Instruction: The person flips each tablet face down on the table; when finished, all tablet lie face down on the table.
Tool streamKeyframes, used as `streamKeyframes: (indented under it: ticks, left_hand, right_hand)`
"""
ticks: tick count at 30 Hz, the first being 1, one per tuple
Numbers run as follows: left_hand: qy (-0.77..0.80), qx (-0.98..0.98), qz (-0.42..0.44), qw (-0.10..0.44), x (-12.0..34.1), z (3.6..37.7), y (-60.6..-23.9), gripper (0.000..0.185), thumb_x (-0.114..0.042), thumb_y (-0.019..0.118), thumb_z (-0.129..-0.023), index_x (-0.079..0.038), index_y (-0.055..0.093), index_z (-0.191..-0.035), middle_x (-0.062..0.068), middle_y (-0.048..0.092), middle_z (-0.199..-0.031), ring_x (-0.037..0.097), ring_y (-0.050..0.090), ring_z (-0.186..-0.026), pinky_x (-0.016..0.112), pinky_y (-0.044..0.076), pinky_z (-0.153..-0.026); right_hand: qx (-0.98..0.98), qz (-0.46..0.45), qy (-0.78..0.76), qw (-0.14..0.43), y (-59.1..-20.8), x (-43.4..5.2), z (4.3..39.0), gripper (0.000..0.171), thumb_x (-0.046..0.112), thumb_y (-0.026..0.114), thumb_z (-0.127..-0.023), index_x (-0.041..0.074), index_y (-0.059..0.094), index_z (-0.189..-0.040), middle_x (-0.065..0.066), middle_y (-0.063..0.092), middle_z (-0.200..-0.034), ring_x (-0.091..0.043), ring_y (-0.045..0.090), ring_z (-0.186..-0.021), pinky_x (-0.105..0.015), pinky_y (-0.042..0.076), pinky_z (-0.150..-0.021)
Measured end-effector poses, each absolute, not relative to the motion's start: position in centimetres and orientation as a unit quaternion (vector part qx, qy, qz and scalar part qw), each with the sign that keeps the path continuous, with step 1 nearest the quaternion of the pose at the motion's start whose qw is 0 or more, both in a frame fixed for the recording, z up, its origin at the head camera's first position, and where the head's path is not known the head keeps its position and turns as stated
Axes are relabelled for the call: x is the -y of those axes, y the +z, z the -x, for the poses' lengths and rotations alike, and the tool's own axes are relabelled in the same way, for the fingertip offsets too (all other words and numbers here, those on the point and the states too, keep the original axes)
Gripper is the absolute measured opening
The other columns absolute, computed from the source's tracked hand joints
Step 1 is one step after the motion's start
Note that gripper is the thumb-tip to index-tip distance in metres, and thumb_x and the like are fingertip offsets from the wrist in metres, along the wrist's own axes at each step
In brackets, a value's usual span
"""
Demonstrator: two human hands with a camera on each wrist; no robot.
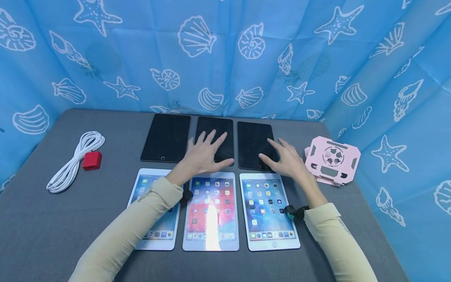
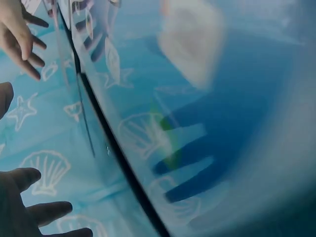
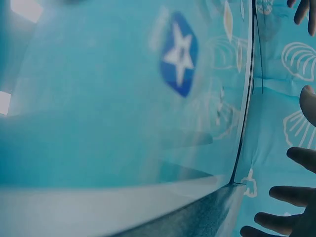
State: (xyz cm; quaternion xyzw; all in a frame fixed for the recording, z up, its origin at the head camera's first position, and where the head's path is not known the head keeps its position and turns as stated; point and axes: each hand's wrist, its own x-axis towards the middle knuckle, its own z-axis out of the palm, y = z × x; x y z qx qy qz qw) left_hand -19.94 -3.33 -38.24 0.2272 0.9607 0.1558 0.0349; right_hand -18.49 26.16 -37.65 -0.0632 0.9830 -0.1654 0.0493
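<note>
My left hand (image 1: 204, 154), fingers spread, is over the middle black tablet (image 1: 225, 150) and holds nothing. Over the lower right part of the right black tablet (image 1: 251, 141) is my right hand (image 1: 287, 158), its fingers also apart. A third black tablet (image 1: 167, 137) lies left of these two. Nearer to me, three white tablets show lit home screens: the left one (image 1: 165, 226) is partly hidden by my sleeve, the middle one (image 1: 225, 203) has a bright glare, the right one (image 1: 264, 203) lies below my right wrist. Left fingertips (image 2: 52, 212) and right fingertips (image 3: 291, 196) show in the wrist views.
A coiled white cable (image 1: 75, 158) lies at the left beside a red charger block (image 1: 92, 160). On the right stands a pink tablet stand or holder (image 1: 332, 159) with cut-outs. The grey tabletop (image 1: 46, 223) ends at a blue shell-patterned curtain (image 1: 218, 58).
</note>
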Motion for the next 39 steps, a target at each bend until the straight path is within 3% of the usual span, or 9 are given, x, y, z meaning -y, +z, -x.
streamKeyframes:
  ticks: [6,14,19,28,35,39]
  left_hand:
    - [0.158,-0.959,-0.227,0.057,0.9,20.8,-38.8,0.097,-0.075,0.053,-0.091,-0.024,0.018,-0.165,0.016,0.024,-0.17,0.045,0.029,-0.153,0.072,0.024,-0.119]
    - [0.144,-0.958,-0.232,0.085,-1.5,21.7,-39.2,0.1,-0.077,0.053,-0.089,-0.02,0.02,-0.165,0.016,0.036,-0.163,0.039,0.039,-0.147,0.064,0.038,-0.113]
    - [0.153,-0.954,-0.236,0.106,-2.4,21.9,-39.6,0.103,-0.075,0.057,-0.088,-0.015,0.024,-0.164,0.018,0.037,-0.161,0.036,0.044,-0.141,0.054,0.048,-0.107]
    - [0.135,-0.957,-0.236,0.1,-3.4,21.9,-39.9,0.102,-0.072,0.064,-0.086,-0.009,0.033,-0.16,0.017,0.036,-0.158,0.032,0.046,-0.133,0.05,0.048,-0.105]
    - [0.125,-0.961,-0.233,0.078,-4.0,22.0,-40.4,0.095,-0.071,0.063,-0.088,-0.006,0.042,-0.155,0.015,0.043,-0.147,0.029,0.05,-0.118,0.044,0.05,-0.094]
    - [0.111,-0.963,-0.232,0.076,-4.1,22.0,-40.6,0.1,-0.075,0.065,-0.084,-0.007,0.042,-0.155,0.013,0.043,-0.146,0.027,0.05,-0.117,0.041,0.049,-0.092]
  right_hand:
    - [-0.981,0.059,-0.165,0.087,-37.5,-26.0,19.1,0.086,0.053,0.063,-0.097,0.011,0.026,-0.163,-0.033,0.017,-0.166,-0.062,0.02,-0.149,-0.078,0.024,-0.113]
    - [-0.978,0.036,-0.143,0.15,-37.8,-26.4,19.7,0.109,0.054,0.075,-0.088,0.004,0.015,-0.164,-0.039,0.018,-0.161,-0.061,0.027,-0.144,-0.074,0.033,-0.111]
    - [-0.972,0.013,-0.144,0.183,-37.8,-26.7,20.1,0.117,0.056,0.078,-0.084,-0.002,0.013,-0.162,-0.041,0.017,-0.159,-0.062,0.026,-0.144,-0.074,0.031,-0.112]
    - [-0.965,0.007,-0.158,0.211,-37.9,-27.2,20.7,0.119,0.052,0.081,-0.082,-0.005,0.012,-0.162,-0.04,0.021,-0.158,-0.059,0.03,-0.142,-0.072,0.032,-0.114]
    - [-0.952,0.018,-0.222,0.21,-38.3,-27.4,20.9,0.113,0.041,0.085,-0.083,-0.007,0.017,-0.16,-0.037,0.027,-0.157,-0.051,0.029,-0.142,-0.068,0.032,-0.115]
    - [-0.949,0.024,-0.236,0.208,-38.5,-27.5,21.1,0.112,0.037,0.086,-0.082,-0.009,0.019,-0.159,-0.037,0.032,-0.156,-0.052,0.029,-0.144,-0.066,0.034,-0.116]
